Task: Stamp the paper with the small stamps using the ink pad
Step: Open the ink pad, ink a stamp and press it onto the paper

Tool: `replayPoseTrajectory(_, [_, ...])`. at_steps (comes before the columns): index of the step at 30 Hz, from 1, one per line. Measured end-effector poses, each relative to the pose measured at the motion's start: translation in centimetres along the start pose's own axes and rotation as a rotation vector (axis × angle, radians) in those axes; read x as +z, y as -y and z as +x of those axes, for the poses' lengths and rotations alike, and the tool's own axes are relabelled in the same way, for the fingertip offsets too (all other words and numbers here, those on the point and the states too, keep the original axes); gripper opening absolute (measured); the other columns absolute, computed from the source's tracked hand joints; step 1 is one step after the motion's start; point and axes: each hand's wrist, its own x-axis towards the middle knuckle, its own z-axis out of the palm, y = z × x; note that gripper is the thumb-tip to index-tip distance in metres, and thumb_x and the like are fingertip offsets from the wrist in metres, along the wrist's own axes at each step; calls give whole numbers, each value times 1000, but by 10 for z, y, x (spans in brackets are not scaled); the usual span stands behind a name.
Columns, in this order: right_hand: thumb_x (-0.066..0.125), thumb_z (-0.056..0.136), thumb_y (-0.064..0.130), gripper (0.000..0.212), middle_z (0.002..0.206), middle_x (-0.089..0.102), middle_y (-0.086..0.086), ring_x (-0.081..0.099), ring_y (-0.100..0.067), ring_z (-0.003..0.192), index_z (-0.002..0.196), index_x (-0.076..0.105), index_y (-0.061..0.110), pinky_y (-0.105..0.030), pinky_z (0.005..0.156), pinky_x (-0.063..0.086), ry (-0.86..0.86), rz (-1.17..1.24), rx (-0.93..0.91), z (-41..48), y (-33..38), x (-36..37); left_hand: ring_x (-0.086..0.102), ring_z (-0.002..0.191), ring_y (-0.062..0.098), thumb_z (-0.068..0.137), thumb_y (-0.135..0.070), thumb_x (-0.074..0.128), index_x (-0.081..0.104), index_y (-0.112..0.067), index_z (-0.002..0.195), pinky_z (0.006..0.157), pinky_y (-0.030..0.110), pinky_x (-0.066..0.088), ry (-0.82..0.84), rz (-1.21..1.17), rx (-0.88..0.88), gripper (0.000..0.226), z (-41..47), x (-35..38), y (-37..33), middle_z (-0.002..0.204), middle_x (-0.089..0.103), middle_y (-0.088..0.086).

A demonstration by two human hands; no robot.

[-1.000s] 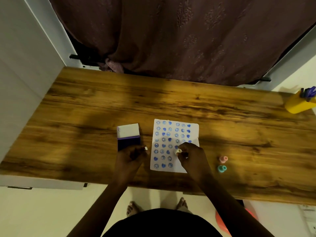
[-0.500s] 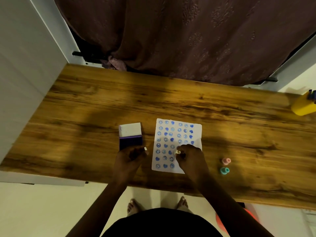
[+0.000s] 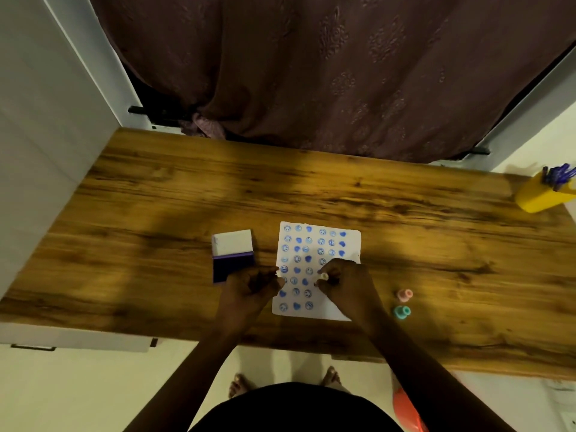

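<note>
- Lying farthest left on the wooden table [image 3: 156, 232], the ink pad [image 3: 233, 255] is open, its white lid flipped back away from the person and the dark purple pad facing up.
- Just right of the pad's near corner, the left hand [image 3: 249, 285] is curled with its fingertips at the left edge of the paper; whether it pinches anything cannot be told through the blur.
- At centre, the paper [image 3: 318, 269] lies flat, covered with rows of blue round faces and hearts; its lower right part is blank.
- Over the paper's right half, the right hand [image 3: 346, 282] pinches a small pale stamp [image 3: 324, 276] between fingertips, right above the sheet; contact with the paper cannot be told.
- Right of the paper, apart from it, lie a pink stamp [image 3: 405, 294] and, just nearer the person, a teal stamp [image 3: 402, 312].
- At the far right edge, a yellow holder [image 3: 542, 198] carries blue pens [image 3: 558, 174].
</note>
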Motion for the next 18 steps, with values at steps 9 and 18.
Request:
replayPoseTrajectory(9, [84,83,11,22,96,81,-5,79,-22,91,104,78,14,-23,72,61,43,864,175,-25,12,-60,79,96,19,87,-16,79,79,-21,110,83,38,66,163,-146,-21,24,0,28,-22,107,82,-4])
replayPoseTrajectory(18, [80,84,3,25,105,81,-6,77,-21,100,108,78,9,-26,78,62,126,909,88,-36,5,-68,79,96,24,90,-6,73,76,-58,98,77,29,64,273,-207,35,52,-4,49,-60,104,81,-14])
